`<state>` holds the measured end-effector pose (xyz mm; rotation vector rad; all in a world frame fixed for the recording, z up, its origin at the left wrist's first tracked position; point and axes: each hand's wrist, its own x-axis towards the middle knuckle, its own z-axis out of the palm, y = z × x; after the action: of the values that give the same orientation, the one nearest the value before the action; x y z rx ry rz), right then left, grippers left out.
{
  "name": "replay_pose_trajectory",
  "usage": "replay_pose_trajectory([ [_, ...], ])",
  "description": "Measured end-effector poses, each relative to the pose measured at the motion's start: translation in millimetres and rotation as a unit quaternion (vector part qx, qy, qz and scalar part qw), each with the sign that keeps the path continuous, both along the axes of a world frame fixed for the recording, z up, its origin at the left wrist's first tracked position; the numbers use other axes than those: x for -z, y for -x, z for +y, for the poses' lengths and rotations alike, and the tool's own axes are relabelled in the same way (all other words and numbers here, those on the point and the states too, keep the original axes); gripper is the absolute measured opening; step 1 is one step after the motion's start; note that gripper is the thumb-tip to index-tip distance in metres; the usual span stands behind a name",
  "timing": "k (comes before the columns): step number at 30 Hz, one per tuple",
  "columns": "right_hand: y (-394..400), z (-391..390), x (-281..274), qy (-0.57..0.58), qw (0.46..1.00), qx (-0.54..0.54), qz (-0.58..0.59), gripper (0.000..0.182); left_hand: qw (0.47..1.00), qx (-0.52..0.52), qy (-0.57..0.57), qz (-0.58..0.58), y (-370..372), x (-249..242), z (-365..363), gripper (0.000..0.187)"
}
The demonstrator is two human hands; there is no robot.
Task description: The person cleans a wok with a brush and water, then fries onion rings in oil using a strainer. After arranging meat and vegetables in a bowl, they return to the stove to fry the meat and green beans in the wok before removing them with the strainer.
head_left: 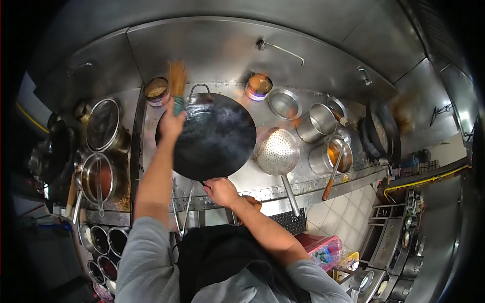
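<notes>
My left hand (173, 124) is closed around the green-wrapped handle of a bamboo wok brush (178, 83). Its bristles point up and away from me, beside the far left rim of a black wok (214, 134), and are slightly blurred. Light smoke or steam hangs over the wok's dark inside, and a wet sheen shows near its far left. At the near rim, my right hand (222, 192) is closed on the wok's handle; the fingers cover most of that handle. A metal loop handle (200, 88) rises from the wok's far rim.
Right of the wok lie a perforated strainer (276, 151), a steel pot (317, 122) and a pot of orange liquid with a ladle (335, 169). Two open cans (156, 92) stand behind. Strainers over pots (98, 177) are at left. A swing tap (283, 50) juts from the back wall.
</notes>
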<state>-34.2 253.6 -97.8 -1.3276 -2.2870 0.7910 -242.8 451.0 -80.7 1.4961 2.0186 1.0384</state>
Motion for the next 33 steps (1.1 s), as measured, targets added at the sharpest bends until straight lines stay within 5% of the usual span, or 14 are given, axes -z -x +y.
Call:
replay_pose_trajectory([
  [2, 0, -1, 2, 0.001, 1.000, -0.010, 0.000, 0.021, 0.992, 0.036, -0.113, -0.042, -45, 114, 14, 0.076],
  [3, 1, 0, 3, 0.006, 1.000, -0.012, -0.001, 0.021, 0.989, 0.145, -0.010, -0.018, -67, 131, -3, 0.077],
  [7, -3, 1, -1, 0.011, 0.999, -0.017, -0.032, 0.020, 0.916, 0.386, 0.097, 0.040, -91, 58, -71, 0.076],
  [10, -4, -1, -4, 0.023, 0.999, -0.003, -0.027, 0.020, 0.825, 0.475, 0.205, 0.228, -3, 9, -68, 0.077],
  [12, -2, -1, -5, 0.015, 1.000, -0.008, -0.020, 0.020, 0.807, 0.328, 0.257, 0.419, 59, -3, -32, 0.059],
  [15, 0, 2, -2, 0.029, 0.999, -0.007, -0.025, 0.020, 0.938, 0.064, 0.117, 0.320, 79, -40, 6, 0.065],
  [18, -2, 1, 0, 0.015, 0.999, -0.015, -0.029, 0.020, 0.992, 0.014, 0.019, 0.126, 36, -42, 4, 0.074],
  [20, -1, -1, 8, -0.003, 1.000, 0.007, 0.002, 0.020, 0.999, 0.040, 0.003, 0.019, -3, 34, 2, 0.077],
  [22, -2, 0, 9, -0.007, 1.000, -0.011, -0.007, 0.020, 0.964, 0.131, 0.213, 0.091, -62, 52, -29, 0.081],
  [26, -5, 1, -2, 0.007, 0.999, -0.030, -0.033, 0.019, 0.913, 0.352, 0.203, -0.038, -91, 49, -85, 0.079],
  [28, -5, 2, -2, 0.005, 0.999, -0.026, -0.029, 0.019, 0.850, 0.466, 0.203, 0.141, -38, 20, -91, 0.078],
  [30, -2, -2, -4, 0.005, 0.999, -0.023, -0.024, 0.020, 0.804, 0.339, 0.279, 0.402, 14, -10, -60, 0.067],
  [31, -2, -3, -5, 0.015, 0.999, -0.016, -0.030, 0.019, 0.865, 0.195, 0.263, 0.380, 57, 23, -28, 0.066],
  [33, -2, 2, -6, 0.020, 0.999, -0.006, -0.034, 0.019, 0.939, 0.067, 0.151, 0.301, 66, -21, -8, 0.067],
])
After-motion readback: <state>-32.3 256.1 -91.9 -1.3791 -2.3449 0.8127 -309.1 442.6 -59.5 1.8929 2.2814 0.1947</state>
